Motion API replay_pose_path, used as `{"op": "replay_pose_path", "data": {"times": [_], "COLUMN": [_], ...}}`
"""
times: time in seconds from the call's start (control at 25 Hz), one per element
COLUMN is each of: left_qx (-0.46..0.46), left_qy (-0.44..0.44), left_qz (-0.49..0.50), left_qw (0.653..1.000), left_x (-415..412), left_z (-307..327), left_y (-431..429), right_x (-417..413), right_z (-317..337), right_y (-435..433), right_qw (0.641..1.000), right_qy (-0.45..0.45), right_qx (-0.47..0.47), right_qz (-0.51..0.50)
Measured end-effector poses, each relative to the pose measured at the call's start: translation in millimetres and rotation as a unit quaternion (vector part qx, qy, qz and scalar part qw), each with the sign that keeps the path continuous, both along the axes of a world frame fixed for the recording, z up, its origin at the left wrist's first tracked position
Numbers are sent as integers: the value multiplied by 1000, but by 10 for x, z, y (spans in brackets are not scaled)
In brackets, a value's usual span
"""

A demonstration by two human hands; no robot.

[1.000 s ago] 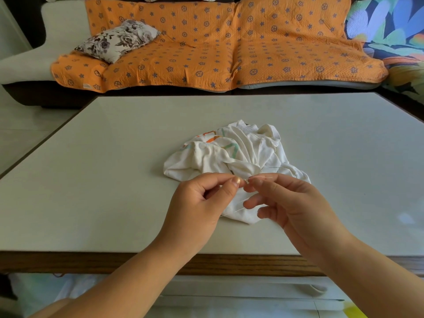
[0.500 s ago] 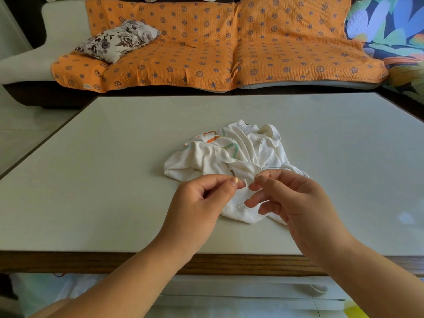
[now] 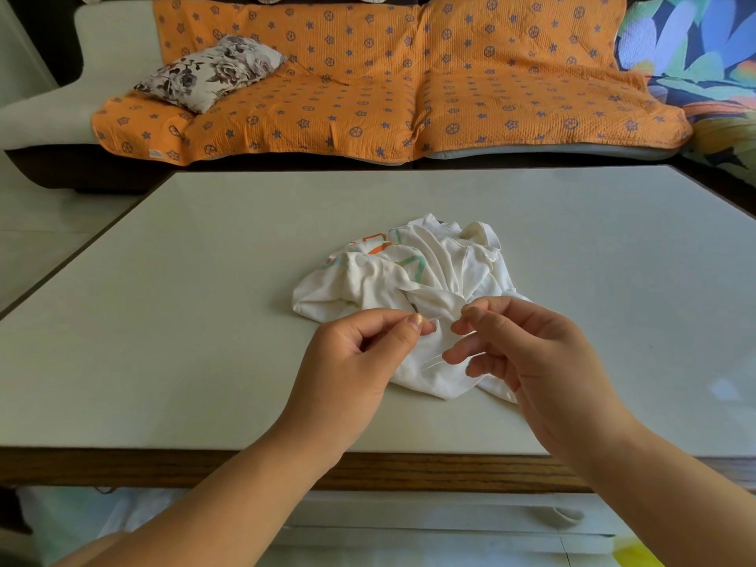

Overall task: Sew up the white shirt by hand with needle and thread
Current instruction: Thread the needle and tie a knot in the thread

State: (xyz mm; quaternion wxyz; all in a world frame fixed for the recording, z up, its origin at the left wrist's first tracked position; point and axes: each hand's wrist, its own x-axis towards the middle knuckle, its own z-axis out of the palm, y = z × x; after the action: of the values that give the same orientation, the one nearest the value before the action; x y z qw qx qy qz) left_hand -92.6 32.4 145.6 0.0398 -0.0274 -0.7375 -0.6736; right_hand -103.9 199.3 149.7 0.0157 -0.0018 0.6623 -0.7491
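While the crumpled white cotton shirt (image 3: 409, 280) with orange and green print lies heaped at the centre of the pale grey desk (image 3: 184, 321), both hands hover just in front of it, low in the frame. The left hand (image 3: 356, 362) pinches a thin silver needle (image 3: 437, 320) between thumb and forefinger, its other fingers curled. Just right of it, the right hand (image 3: 532, 354) pinches a fine pale thread (image 3: 450, 349) at its fingertips; the strand slants down across the shirt's near edge. Along the top of the frame, an orange star-patterned sofa cover (image 3: 450, 75) carries a floral cushion (image 3: 208, 73) at upper left.
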Motion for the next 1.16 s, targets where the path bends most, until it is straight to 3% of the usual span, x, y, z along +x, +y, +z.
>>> {"op": "replay_pose_path", "data": {"times": [0.44, 1.16], "left_qx": [-10, -20], "left_qy": [1, 0], "left_qz": [3, 17], "left_qw": [1000, 1000], "left_x": [10, 23], "left_z": [20, 58], "left_y": [0, -2], "right_x": [-11, 1], "right_z": [-15, -3], "right_y": [20, 23], "right_qw": [1000, 993], "right_qy": [-1, -32], "right_qx": [-2, -95], "right_qz": [-5, 65]}}
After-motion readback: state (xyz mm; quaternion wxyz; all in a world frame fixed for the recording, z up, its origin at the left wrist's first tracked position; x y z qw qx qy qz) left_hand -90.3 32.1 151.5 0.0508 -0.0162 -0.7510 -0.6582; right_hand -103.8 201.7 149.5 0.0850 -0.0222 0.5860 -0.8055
